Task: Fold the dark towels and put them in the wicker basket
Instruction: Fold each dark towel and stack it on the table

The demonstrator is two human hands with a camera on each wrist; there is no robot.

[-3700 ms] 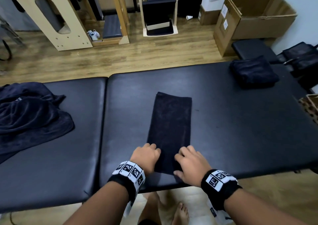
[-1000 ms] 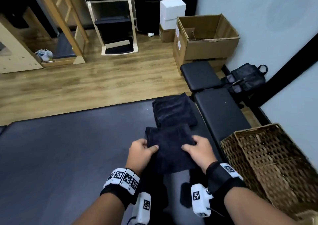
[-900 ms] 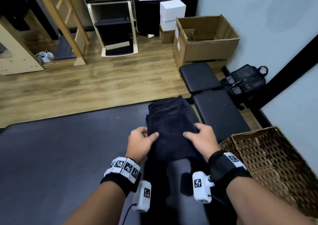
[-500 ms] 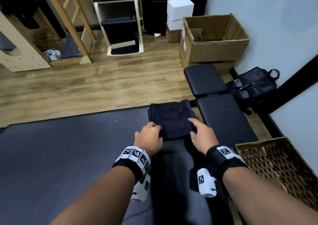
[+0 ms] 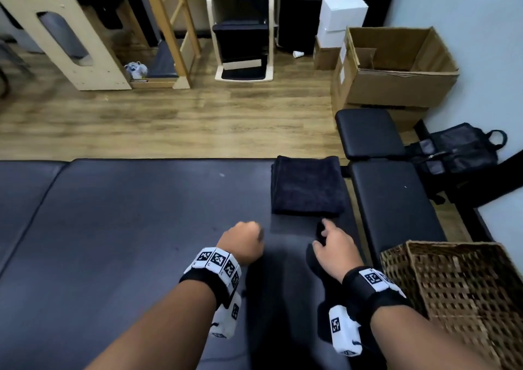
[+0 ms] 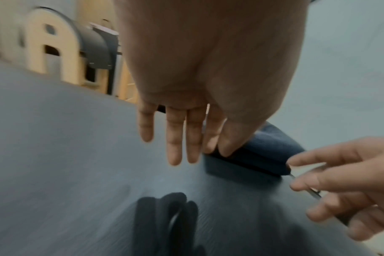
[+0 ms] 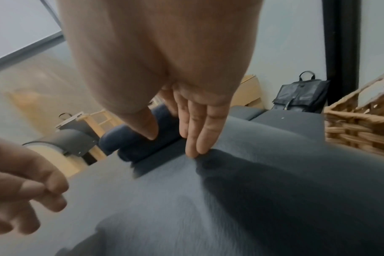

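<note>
A stack of folded dark towels (image 5: 307,188) lies at the far right corner of the black padded table (image 5: 141,228). My left hand (image 5: 244,241) hovers over the table just short of the stack, fingers relaxed and holding nothing. My right hand (image 5: 329,241) is beside it with fingers straight, its fingertips (image 7: 195,150) close to the table surface near the stack's front edge (image 7: 138,143). The left wrist view shows the stack (image 6: 263,152) just beyond my left hand's fingers (image 6: 175,147). The wicker basket (image 5: 452,293) stands to the right of my right forearm; nothing shows inside it.
Two black bench pads (image 5: 393,199) run along the table's right end. Behind them a black backpack (image 5: 458,154) leans against the wall. An open cardboard box (image 5: 396,66), white boxes and wooden frames (image 5: 70,44) stand across the wooden floor.
The folded towel was carried right and laid on the other folded towel at the table's corner. Both hands have let go and drawn back toward me.
</note>
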